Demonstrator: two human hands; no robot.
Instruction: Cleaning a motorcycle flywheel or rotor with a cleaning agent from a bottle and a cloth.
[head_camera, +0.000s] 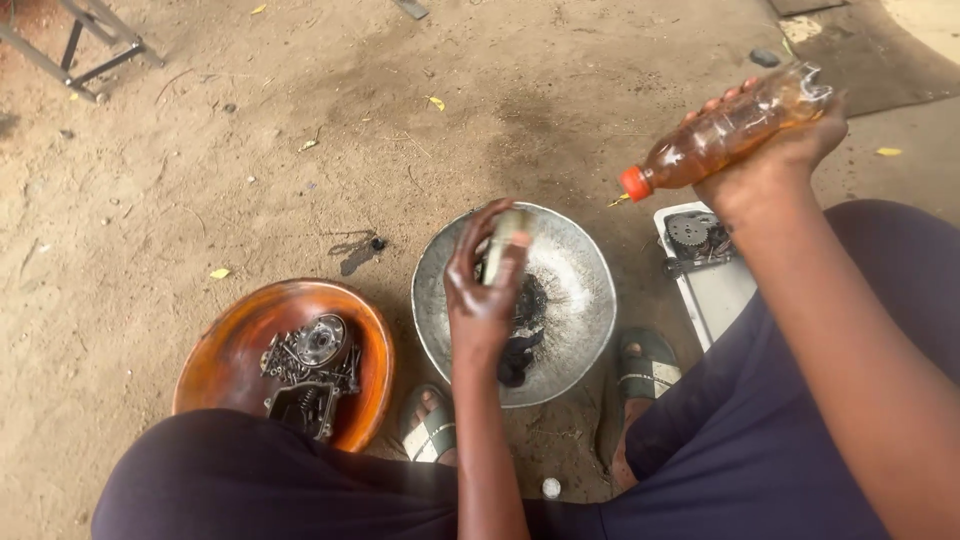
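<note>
Two hands are busy over the metal bowl (585, 300). The right hand (790, 140), fingers clamped round a tilted plastic bottle (725, 132) of amber liquid, holds its red cap beyond the bowl's rim, so liquid could spill onto the dirt floor (250, 150). The left hand (485, 285), fingers closed on a small pale cylindrical part (503, 240) over the bowl's black residue, looks oily; the part could slip.

Sandy ground (250, 150) bears an orange bowl (225, 355), a grey metal basin (580, 270), a white tray (715, 295)

Dark navy trousers (760, 430), bare forearms, green striped sandals (645, 365).
</note>
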